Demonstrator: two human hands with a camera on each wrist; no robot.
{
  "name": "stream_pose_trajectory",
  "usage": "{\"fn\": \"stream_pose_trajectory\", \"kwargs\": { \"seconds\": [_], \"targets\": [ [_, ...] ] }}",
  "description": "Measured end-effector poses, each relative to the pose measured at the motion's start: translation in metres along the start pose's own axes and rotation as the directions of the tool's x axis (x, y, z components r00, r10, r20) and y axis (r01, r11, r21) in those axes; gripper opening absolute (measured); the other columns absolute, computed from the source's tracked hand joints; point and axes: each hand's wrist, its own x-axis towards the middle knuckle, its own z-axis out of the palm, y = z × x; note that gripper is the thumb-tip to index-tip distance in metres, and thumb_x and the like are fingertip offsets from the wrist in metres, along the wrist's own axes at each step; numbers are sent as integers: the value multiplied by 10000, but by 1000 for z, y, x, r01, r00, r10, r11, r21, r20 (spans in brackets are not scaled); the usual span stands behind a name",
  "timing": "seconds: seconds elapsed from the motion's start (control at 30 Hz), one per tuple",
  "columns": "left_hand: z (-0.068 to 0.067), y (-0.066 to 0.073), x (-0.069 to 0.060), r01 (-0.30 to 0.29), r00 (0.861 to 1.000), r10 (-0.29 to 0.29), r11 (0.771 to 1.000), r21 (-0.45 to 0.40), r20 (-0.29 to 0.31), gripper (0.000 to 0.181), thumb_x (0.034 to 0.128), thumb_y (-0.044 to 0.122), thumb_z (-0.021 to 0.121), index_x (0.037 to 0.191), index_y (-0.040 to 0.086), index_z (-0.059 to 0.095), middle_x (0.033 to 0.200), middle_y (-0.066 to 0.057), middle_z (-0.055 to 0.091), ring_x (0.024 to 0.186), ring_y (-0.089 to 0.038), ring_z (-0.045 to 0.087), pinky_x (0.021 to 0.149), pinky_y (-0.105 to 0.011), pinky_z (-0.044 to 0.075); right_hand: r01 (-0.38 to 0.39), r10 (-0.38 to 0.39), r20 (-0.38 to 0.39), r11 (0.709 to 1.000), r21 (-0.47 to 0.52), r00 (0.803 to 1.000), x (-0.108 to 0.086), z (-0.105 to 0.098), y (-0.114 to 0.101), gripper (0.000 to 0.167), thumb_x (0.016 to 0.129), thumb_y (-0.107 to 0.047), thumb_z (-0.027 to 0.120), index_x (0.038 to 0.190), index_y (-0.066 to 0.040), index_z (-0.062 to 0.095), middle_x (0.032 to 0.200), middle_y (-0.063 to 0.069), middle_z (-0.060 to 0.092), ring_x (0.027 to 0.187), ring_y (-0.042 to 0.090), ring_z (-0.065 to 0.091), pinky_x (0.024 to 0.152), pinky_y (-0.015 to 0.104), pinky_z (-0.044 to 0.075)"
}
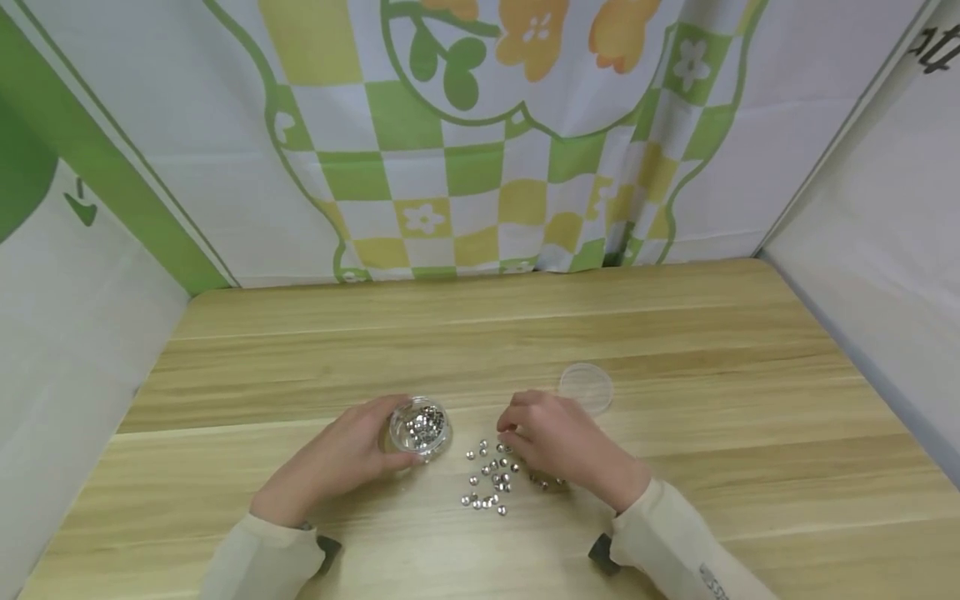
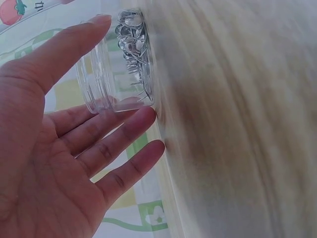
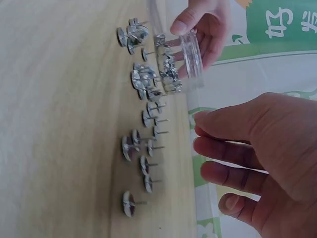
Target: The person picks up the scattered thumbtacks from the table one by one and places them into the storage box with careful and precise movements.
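At the far left, a white panel (image 1: 97, 275) is carrying a green strip. A pale left sleeve (image 1: 258, 558) is leading up to the left hand (image 1: 345, 454), which is clamping a clear jar (image 1: 400, 429) between its thumb and fingers, gripping from between eight and nine o'clock. In the left wrist view, a dark character is showing at eleven o'clock, too cut off to read. The jar's mouth is facing up, and silver thumbtacks (image 1: 426, 423) are heaping inside it.

Loose tacks (image 1: 496, 479) are lying scattered on the wood-grain surface (image 1: 420, 342), mostly at four o'clock from the jar; many are sitting on their heads, pins pointing up. A checked curtain (image 1: 476, 171) is hanging at twelve o'clock.

The right hand (image 1: 562, 437) is hovering over the tacks at three o'clock from the jar, thumb and forefinger tips lying close together; whether they are holding anything, I cannot tell. In its wrist view, white writing (image 3: 279, 22) on green is showing at one o'clock, its first character reading "好". A clear lid (image 1: 590, 387) is resting just beyond that hand. The right sleeve (image 1: 675, 537) is bearing small, unreadable dark lettering (image 1: 712, 582). Larger dark lettering (image 1: 936, 50) is running off the edge at two o'clock.
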Motion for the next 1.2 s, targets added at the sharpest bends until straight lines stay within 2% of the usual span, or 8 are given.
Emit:
{"fn": "stream_pose_trajectory", "kwargs": {
  "seconds": [0.2,0.47,0.6,0.77,1.0,1.2],
  "targets": [
    [0,0,0,9,1000,-9,1000,-8,7,792,754,391,805,1363,-6,492,1361,-201,571,1250,-382,554,1085,-537,426,-14,17,71,999,-45,997,2,8,-4,45,867,-192,697,868,-196,742,809,-92,666,713,39,573,613,176,501],
    [0,2,-1,20,1000,-20,1000,-6,13,800,752,397,806,1368,-5,490,1369,-202,565,1261,-389,544,1091,-542,418,-17,22,73,997,-77,997,4,17,-5,116,869,-160,681,770,-204,721,724,-112,612,656,33,507,558,172,452],
    [1,1,-1,22,1000,-21,1000,-11,16,800,756,398,804,1373,1,486,1375,-198,561,1269,-386,538,1096,-539,413,31,-30,12,995,-94,999,9,17,-7,105,882,-165,672,798,-195,727,755,-104,642,669,30,549,592,171,497],
    [0,-1,0,19,1000,-19,1000,-12,12,793,754,394,806,1369,4,491,1360,-188,576,1250,-372,557,1083,-531,432,80,-86,-83,993,-83,993,25,7,-19,77,904,-181,668,908,-166,744,873,-68,695,776,60,639,705,219,567],
    [1,-2,0,3,1000,-3,1000,-12,17,766,764,391,802,1358,11,503,1341,-164,595,1227,-341,579,1066,-505,459,153,-156,-62,987,-53,986,54,15,-43,121,927,-219,649,961,-156,747,921,-52,705,825,77,658,748,229,571],
    [1,-2,0,-8,1000,8,1000,-15,17,739,781,389,792,1357,25,506,1349,-141,594,1255,-328,562,1076,-493,454,201,-203,-68,979,-28,977,66,24,-59,135,938,-212,637,989,-169,755,931,-61,698,827,54,647,736,199,556]
  ]
}}
